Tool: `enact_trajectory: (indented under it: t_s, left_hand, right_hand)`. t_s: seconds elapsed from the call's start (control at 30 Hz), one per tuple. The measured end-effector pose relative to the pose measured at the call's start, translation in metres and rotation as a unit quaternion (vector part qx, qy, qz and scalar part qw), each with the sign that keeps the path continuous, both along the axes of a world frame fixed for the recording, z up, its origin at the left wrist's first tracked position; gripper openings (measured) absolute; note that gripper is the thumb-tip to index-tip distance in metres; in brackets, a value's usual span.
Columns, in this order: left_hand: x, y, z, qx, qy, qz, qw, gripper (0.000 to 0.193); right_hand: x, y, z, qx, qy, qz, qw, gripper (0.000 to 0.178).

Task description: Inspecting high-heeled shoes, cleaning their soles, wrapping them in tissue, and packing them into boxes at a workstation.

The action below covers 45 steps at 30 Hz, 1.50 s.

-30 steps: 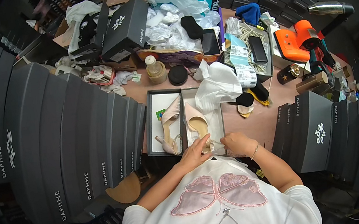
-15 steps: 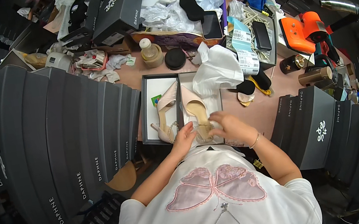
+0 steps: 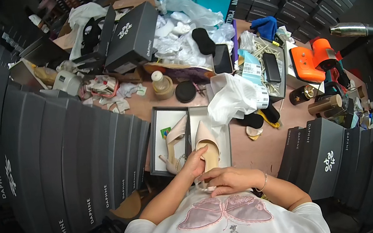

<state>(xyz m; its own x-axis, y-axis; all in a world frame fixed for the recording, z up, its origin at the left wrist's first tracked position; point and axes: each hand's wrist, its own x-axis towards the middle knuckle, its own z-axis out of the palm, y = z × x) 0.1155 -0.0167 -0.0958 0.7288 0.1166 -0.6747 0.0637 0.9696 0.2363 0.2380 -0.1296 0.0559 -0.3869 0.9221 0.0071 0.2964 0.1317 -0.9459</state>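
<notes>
A pale pink pointed high-heeled shoe (image 3: 202,134) lies over the right half of an opened shoe box, its toe pointing away from me. My left hand (image 3: 195,163) is closed round the left side of this shoe, thumb over the insole. At the heel end, my right hand (image 3: 230,180) has its fingers bent and pinched on the thin ankle strap (image 3: 201,183); the fingertips are partly hidden. The matching shoe (image 3: 177,130) rests on its side in the box's left half (image 3: 154,142), beside a small green tag (image 3: 165,133).
White tissue paper (image 3: 231,99) spills over the box's far right corner. Dark shoe boxes stand in rows at left (image 3: 68,165) and right (image 3: 327,147). Behind are a carton of crumpled plastic (image 3: 180,72), a bottle in a jar (image 3: 162,87), a phone (image 3: 272,67) and an orange tool (image 3: 307,63).
Both hands have come together at the shoe: the left has gripped its side, and the right has moved left and nearer me to the strap. The view has shifted, so the table appears lower.
</notes>
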Motion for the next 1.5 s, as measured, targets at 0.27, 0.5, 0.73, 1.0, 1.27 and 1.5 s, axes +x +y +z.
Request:
enact_trajectory:
  t_s: [0.27, 0.5, 0.73, 1.0, 1.27, 1.5]
  left_hand:
    - [0.003, 0.004, 0.019, -0.008, 0.002, -0.063, 0.998, 0.043]
    - [0.000, -0.006, 0.005, -0.024, 0.052, -0.040, 0.998, 0.040]
    - [0.022, 0.001, 0.000, -0.021, 0.055, -0.049, 0.997, 0.038]
    - [0.022, 0.005, 0.001, -0.022, 0.064, -0.056, 0.996, 0.038]
    - [0.026, 0.008, 0.031, 0.030, 0.038, -0.038, 0.998, 0.036]
    - [0.012, 0.006, 0.046, -0.002, 0.007, -0.011, 1.000, 0.054]
  right_hand:
    - [0.239, 0.144, -0.023, 0.022, -0.267, -0.460, 0.847, 0.028]
    - [0.255, 0.203, -0.106, 0.096, -0.495, -0.421, 0.754, 0.022]
    - [0.304, 0.213, -0.103, 0.152, -0.534, -0.391, 0.734, 0.035]
    - [0.321, 0.221, -0.094, 0.090, -0.501, -0.399, 0.763, 0.041]
    - [0.300, 0.182, -0.068, 0.074, -0.393, -0.462, 0.792, 0.031]
    - [0.114, 0.068, -0.046, -0.029, 0.089, -0.422, 0.902, 0.026]
